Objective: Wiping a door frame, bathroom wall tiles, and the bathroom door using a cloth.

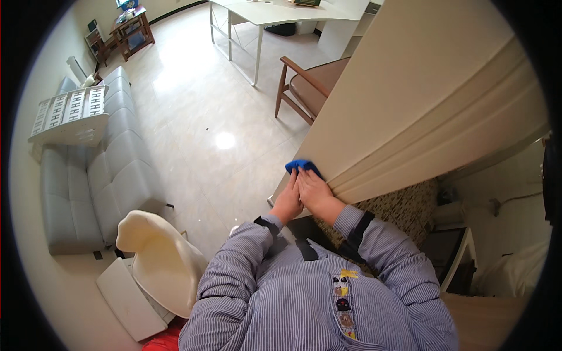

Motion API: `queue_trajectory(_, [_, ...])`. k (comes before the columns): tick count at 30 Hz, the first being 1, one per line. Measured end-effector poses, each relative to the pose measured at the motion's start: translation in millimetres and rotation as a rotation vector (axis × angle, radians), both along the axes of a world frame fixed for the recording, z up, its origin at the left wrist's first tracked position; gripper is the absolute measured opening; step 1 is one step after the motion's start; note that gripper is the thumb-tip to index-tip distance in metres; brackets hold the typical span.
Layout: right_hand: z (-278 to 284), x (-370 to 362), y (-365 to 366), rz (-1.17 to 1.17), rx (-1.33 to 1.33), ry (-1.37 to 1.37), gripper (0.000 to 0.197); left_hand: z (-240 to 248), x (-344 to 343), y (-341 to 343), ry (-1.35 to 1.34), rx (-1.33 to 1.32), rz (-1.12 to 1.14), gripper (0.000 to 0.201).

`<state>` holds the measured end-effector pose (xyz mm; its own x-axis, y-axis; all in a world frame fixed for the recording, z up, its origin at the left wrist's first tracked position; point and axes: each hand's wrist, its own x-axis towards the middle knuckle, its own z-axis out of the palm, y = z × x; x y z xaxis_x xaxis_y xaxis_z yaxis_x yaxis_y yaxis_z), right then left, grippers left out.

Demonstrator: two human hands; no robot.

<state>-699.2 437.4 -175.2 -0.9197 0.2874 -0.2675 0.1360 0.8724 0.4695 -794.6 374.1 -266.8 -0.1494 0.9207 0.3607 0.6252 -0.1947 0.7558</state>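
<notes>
A small blue cloth lies pressed against a large cream panel, which looks like a door, close to its left edge. My left hand and my right hand are side by side and touching, with their fingertips on the cloth. Both hands hold it to the panel's surface. Fingers of the two hands partly overlap, so the exact grip is hard to see. Long moulded ridges run along the panel to the right of my right hand.
Beyond the panel stand a wooden armchair and a white desk. Along the left wall runs a grey sofa with a white slatted rack on it. A cream moulded chair is near my left arm. At right, speckled flooring shows.
</notes>
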Motion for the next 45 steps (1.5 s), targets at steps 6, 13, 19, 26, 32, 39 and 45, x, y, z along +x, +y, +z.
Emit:
queue_trajectory(6, [5.3,-3.6,-4.0,-0.045,-0.085,0.365,0.043,9.5,-21.9,5.4,-0.076,-0.039,-0.171,0.067])
queue_trajectory(13, [101.1,-49.7,3.0,-0.148,0.020,0.736,0.038,108.7,-75.1,55.2,-0.261,0.180,-0.394,0.052])
queue_trajectory(19, [194.5,-61.7,-3.7,-0.265,0.161,0.666,0.035,198.5,-91.9,87.7,-0.446,0.346,-0.704,0.046])
queue_trajectory(26, [309.6,-65.1,-8.1,-0.227,0.433,0.716,0.038,311.6,-85.0,118.2,-0.455,0.745,-0.683,0.062])
queue_trajectory(32, [313.6,-58.9,-7.2,-0.226,0.554,0.755,0.038,327.1,-82.1,122.1,-0.504,0.818,-0.692,0.066])
queue_trajectory(39, [228.5,-53.0,-8.1,-0.188,0.222,0.725,0.036,216.1,-90.3,90.7,-0.442,0.441,-0.631,0.068])
queue_trajectory(45, [223.4,-57.3,-0.1,-0.199,-0.046,0.635,0.038,187.4,-99.5,90.6,-0.683,0.135,-0.862,0.066])
